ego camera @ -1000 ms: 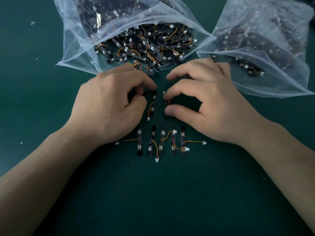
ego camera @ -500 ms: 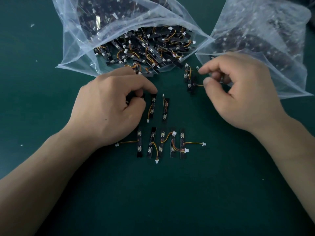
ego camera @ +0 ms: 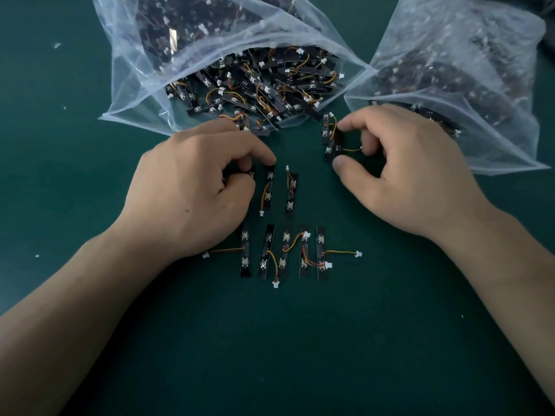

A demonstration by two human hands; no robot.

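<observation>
Small black circuit strips with orange wires and white plugs lie on a dark green mat (ego camera: 285, 340). My left hand (ego camera: 192, 196) pinches one strip (ego camera: 251, 174) between thumb and forefinger, mostly hidden under the fingers. Two strips (ego camera: 268, 187) (ego camera: 291, 190) lie just right of it. Below them a row of several strips (ego camera: 285, 252) lies side by side. My right hand (ego camera: 402, 172) pinches a pair of strips (ego camera: 330, 138) between forefinger and thumb, near the mouth of the left bag.
An open clear plastic bag (ego camera: 135, 94) full of the same strips lies at the top centre, spilling them toward my hands. A second clear bag (ego camera: 480, 100) of strips lies at the top right, under my right hand's knuckles. White specks dot the mat.
My right hand let go of a strip in the upper row, moved up and right, and took hold of strips near the bags. My left hand stayed in place.
</observation>
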